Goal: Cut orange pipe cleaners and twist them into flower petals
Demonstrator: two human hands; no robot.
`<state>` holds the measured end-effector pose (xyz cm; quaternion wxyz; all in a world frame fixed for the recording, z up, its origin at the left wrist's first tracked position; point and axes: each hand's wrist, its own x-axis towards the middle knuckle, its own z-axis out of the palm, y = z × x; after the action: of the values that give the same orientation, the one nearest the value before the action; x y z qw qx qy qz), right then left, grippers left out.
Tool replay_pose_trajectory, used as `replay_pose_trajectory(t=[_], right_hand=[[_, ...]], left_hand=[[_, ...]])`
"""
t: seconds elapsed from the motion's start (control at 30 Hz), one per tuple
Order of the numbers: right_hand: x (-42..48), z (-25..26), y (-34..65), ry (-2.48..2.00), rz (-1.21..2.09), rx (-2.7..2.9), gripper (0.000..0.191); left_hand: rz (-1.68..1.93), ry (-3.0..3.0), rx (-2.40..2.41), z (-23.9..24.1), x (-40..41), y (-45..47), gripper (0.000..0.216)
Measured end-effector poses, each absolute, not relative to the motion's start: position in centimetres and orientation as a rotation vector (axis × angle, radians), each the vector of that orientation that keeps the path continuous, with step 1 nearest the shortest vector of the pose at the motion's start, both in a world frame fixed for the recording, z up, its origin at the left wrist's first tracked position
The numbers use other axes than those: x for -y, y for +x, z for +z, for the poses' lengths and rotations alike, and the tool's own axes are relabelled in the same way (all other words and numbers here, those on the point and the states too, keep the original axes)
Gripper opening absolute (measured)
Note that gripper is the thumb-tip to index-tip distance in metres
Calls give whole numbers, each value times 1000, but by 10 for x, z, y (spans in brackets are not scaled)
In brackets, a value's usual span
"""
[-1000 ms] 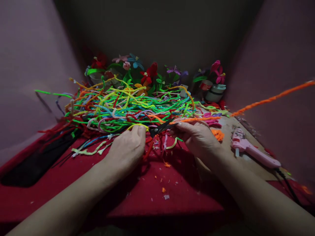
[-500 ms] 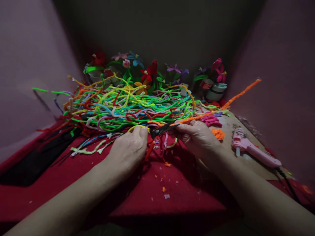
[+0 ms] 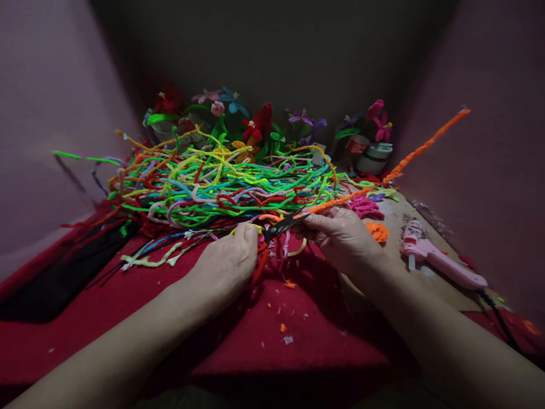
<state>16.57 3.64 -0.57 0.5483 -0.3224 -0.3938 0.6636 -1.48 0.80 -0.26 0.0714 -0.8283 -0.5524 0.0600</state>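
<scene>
A pair of black-bladed scissors [image 3: 279, 228] is held in the left hand [image 3: 230, 254], its fingers curled closely around the handle end, which is mostly hidden. The blades are pointed toward the right hand [image 3: 343, 233], whose fingers are pinched narrow on a fuzzy orange strand [image 3: 340, 202]. The blade tips are set slightly apart, just beside the right fingertips; whether the strand is gripped between them cannot be told. From the right fingers the strand is stretched up and away to the right, while a short end is left pointing toward the left fingers.

Just beyond both sets of fingers, a tangled heap of coloured strands [image 3: 230, 182] is spread, and farther behind it fuzzy flowers [image 3: 255, 128] are lined up. Near the right fingers, on their outer side, a pink bundle [image 3: 365, 207] and an orange fuzzy piece [image 3: 377, 232] are laid. Farther right of those fingers, a pink glue gun [image 3: 443, 266] is rested on a tan board [image 3: 392, 211]. Below the fingers, the red-covered worktop [image 3: 298, 318] is dotted with orange and pale scraps [image 3: 284, 328].
</scene>
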Motion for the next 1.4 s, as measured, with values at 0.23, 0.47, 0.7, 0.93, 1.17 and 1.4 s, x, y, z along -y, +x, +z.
replay_pose_trajectory(t=[0.23, 0.47, 0.7, 0.93, 1.17, 1.4], right_hand=[[-37, -6, 167, -775, 1616, 941, 8], [-37, -9, 168, -725, 1645, 970, 6], [-40, -10, 170, -771, 1585, 939, 7], [-45, -2, 174, -738, 1416, 856, 4], [-37, -5, 168, -679, 1501, 853, 2], [-22, -17, 150, -666, 1778, 828, 6]], left_hand=[[175, -2492, 1622, -6, -7, -17, 24], [175, -2449, 1578, -9, -7, -15, 22], [17, -2528, 1574, -12, -11, -22, 19], [-9, -2712, 1401, -1, -20, -40, 12], [-135, -2908, 1547, 13, -26, -49, 17], [-1860, -2920, 2281, 10, -12, -13, 32]])
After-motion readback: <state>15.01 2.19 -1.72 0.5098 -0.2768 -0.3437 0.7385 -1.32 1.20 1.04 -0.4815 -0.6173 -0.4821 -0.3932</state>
